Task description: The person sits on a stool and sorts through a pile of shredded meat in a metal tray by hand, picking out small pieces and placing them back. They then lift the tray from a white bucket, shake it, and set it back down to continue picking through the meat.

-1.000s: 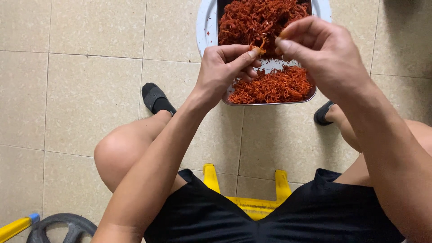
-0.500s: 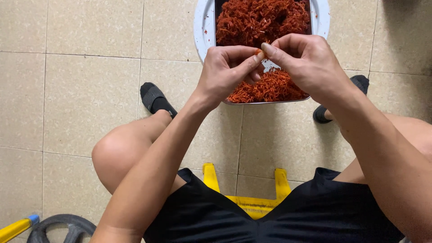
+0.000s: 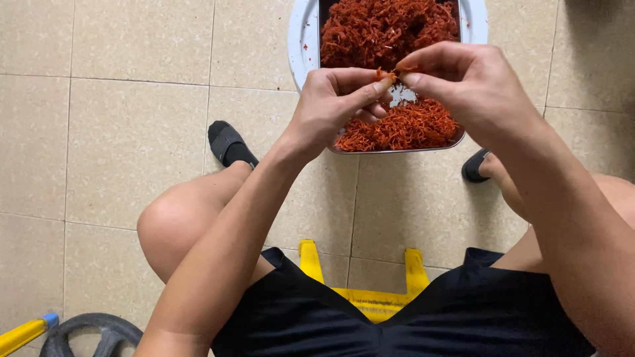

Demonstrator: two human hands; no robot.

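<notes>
Near the top centre of the frame, the left hand point(image 3: 337, 106) and right hand point(image 3: 466, 86) meet fingertip to fingertip, both pinched shut on one small red strand point(image 3: 389, 74), equally near it. It is held just above the metal tray point(image 3: 397, 151) of red shreds point(image 3: 387, 33); the strand's long axis cannot be told.

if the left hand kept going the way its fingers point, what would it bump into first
The left hand points toward the right hand; it would likely meet those fingertips first, across the small orange-red piece pinched between them.
</notes>
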